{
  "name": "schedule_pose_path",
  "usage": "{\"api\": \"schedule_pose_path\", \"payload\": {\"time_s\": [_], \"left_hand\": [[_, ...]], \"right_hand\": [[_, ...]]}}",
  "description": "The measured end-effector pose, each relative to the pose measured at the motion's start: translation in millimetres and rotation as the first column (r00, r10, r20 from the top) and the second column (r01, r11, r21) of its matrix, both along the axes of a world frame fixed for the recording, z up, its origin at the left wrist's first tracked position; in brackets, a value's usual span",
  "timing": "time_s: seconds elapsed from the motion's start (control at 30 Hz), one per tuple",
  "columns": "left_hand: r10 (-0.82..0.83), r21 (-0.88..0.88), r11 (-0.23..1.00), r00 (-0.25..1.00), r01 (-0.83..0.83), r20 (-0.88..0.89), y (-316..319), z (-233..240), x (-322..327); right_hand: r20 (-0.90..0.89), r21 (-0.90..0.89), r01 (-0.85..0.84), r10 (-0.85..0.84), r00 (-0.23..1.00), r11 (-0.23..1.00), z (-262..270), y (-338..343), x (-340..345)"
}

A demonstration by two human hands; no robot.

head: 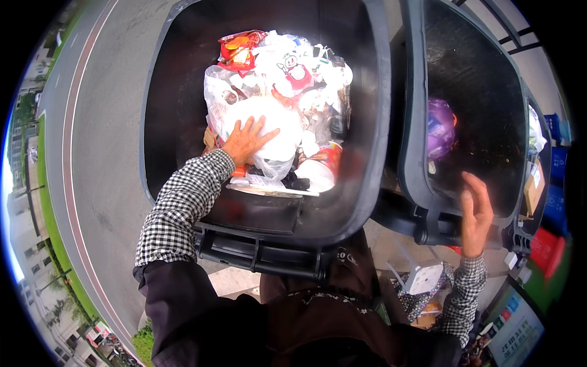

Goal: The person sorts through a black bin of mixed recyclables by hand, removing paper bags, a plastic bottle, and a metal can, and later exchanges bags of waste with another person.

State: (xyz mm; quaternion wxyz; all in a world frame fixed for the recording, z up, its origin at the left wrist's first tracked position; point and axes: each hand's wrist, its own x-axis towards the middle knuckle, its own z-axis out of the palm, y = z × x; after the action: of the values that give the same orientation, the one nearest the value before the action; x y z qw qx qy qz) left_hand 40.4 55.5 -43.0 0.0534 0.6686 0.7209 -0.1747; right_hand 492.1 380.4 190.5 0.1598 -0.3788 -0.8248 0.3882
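Observation:
My left hand (250,140) reaches into a dark wheeled bin (383,114), fingers spread flat on a bright white rounded bundle (270,121). Overexposure hides what the bundle is made of. Around it lie a clear plastic bag (215,87), a red snack packet (240,50), a white printed bag (293,71) and a red-and-white paper tub (323,167) tipped on its side. My right hand (477,215) is raised by the near rim of a second bin (412,137), thumb and fingers apart, nothing in it. Inside that bin sits a purple plastic bag (440,128).
The first bin's handle bar (261,252) lies close to my body. A white stool (424,277) stands near a patterned bag (412,305) at lower right. A third bin holds a cardboard box (534,188). Blue bins (557,202) and a red bin (549,252) stand farther right; pavement (107,151) runs left.

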Motion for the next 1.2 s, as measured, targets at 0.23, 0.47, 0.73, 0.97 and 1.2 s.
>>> {"api": "schedule_pose_path", "payload": {"time_s": [0.23, 0.47, 0.73, 0.97, 1.2], "left_hand": [[0.118, 0.048, 0.991, 0.99, -0.122, 0.072, 37, -33, -50], [0.037, 0.185, 0.978, 0.947, -0.101, 0.32, 27, -35, -104], [-0.034, 0.151, 0.988, 0.98, 0.004, 0.196, 12, -1, -48], [-0.118, 0.048, 0.993, 0.966, 0.11, 0.23, -11, 33, 4], [-0.036, 0.011, 0.999, 0.862, 0.035, 0.506, -5, 47, -24]], "right_hand": [[-0.017, 0.336, 0.233, -0.242, 0.97, 0.913, -50, -38, 29], [0.047, 0.41, 0.24, -0.283, 0.958, 0.88, -57, -39, 31], [0.097, 0.462, 0.185, -0.257, 0.961, 0.867, -60, -37, 32], [0.063, 0.429, 0.227, -0.28, 0.958, 0.874, -66, -32, 44], [-0.261, 0.06, 0.296, -0.271, 0.926, 0.953, -41, -56, -35]]}}
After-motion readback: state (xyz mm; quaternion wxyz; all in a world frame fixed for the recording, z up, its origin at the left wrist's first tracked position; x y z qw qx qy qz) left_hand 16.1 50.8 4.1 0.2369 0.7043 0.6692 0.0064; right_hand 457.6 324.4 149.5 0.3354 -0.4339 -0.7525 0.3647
